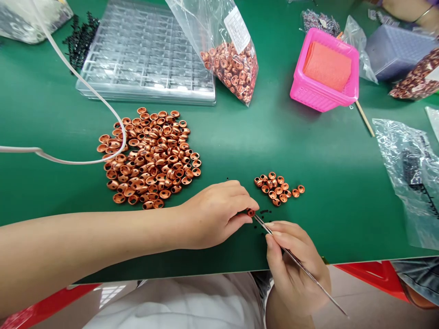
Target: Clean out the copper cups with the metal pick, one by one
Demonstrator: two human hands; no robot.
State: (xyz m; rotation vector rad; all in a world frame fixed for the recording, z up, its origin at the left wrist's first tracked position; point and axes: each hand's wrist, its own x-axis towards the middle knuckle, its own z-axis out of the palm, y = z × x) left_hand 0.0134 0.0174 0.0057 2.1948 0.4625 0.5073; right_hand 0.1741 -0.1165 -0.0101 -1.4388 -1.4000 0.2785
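My left hand [219,212] pinches one small copper-coloured oval shell [251,212] between thumb and fingers, just above the green table. In my right hand [298,260] is a thin metal tool [310,275], probably tweezers, held like a pen. Its tip meets the shell; whether it grips anything there cannot be made out. Tiny black pieces [264,212] lie beside the tip. Beyond my hands sits a small group of copper shells [277,187]. A large pile of the same shells [147,157] spreads to the left, each with holes in it.
Clear plastic trays [144,59] are stacked at the back left, beside black parts [82,39]. A bag of copper shells [233,68] leans there. A white cable [78,87] loops over the pile. Right stand a pink basket [324,98] and a plastic bag [404,183]; another person's arm [411,9] shows behind.
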